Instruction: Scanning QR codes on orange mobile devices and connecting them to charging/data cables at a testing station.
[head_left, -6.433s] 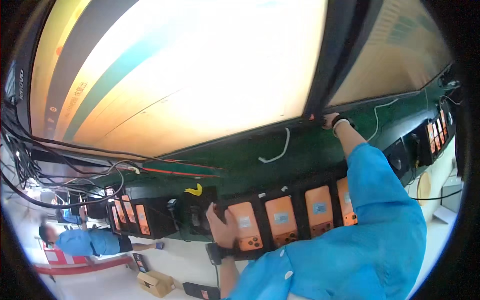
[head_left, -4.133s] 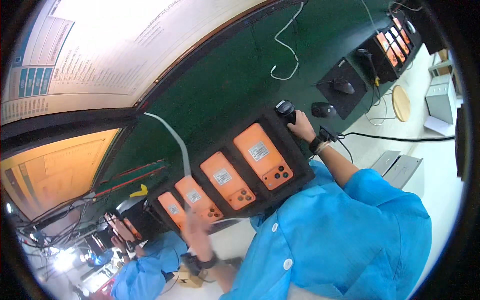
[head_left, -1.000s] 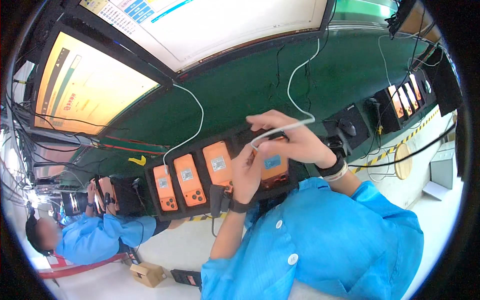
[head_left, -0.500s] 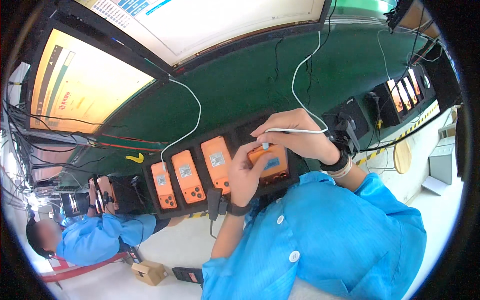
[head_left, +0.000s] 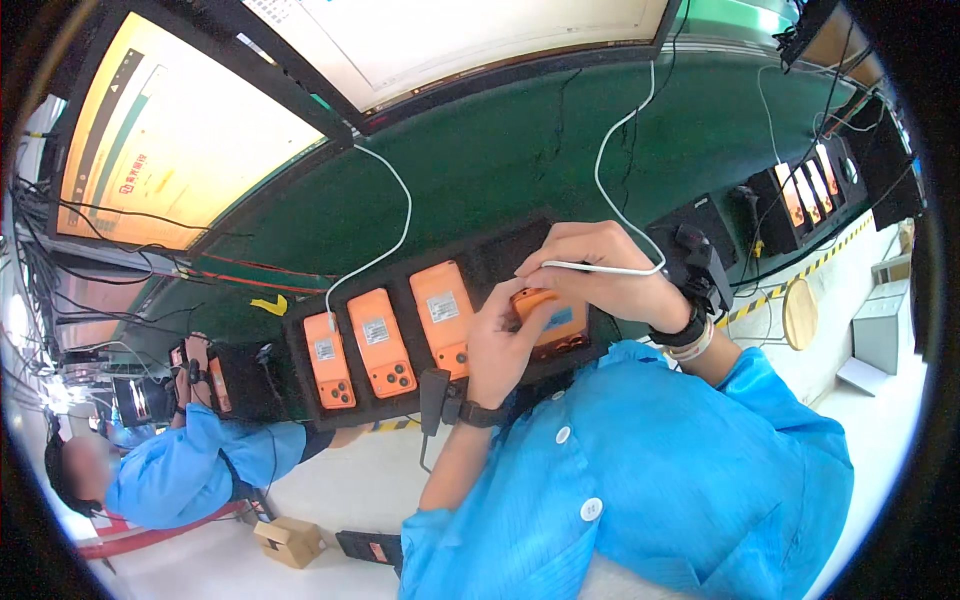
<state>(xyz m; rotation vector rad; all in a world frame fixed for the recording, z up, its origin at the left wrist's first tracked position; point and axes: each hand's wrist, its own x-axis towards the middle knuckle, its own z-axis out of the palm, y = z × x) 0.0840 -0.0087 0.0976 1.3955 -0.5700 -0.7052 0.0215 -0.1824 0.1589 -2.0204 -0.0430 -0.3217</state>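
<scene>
My left hand [head_left: 503, 345] is closed around an orange smartphone [head_left: 563, 338], its thumb lying across the phone's back and a blue label. My right hand [head_left: 605, 272] pinches the end of a white charging cable [head_left: 602, 170] at the phone's edge. Fingers hide the plug, so whether it sits in the port cannot be told. Left of my hands, three more orange smartphones lie camera side up in a black foam tray [head_left: 388, 408]: one nearest my left hand [head_left: 440, 310], one in the middle [head_left: 380, 340], and a leftmost one [head_left: 328, 365] with a white cable [head_left: 408, 210] at its top end.
Two monitors, one with a yellow screen [head_left: 180, 140] and one with a white screen [head_left: 490, 40], stand behind the green bench [head_left: 480, 160]. Another tray with phones [head_left: 790, 195] is at the far right. A co-worker in blue [head_left: 200, 465] sits at the left.
The view has shifted slightly. The cable's plug, which showed at the phone's edge before, is now covered by my fingers. Both hands keep their grip.
</scene>
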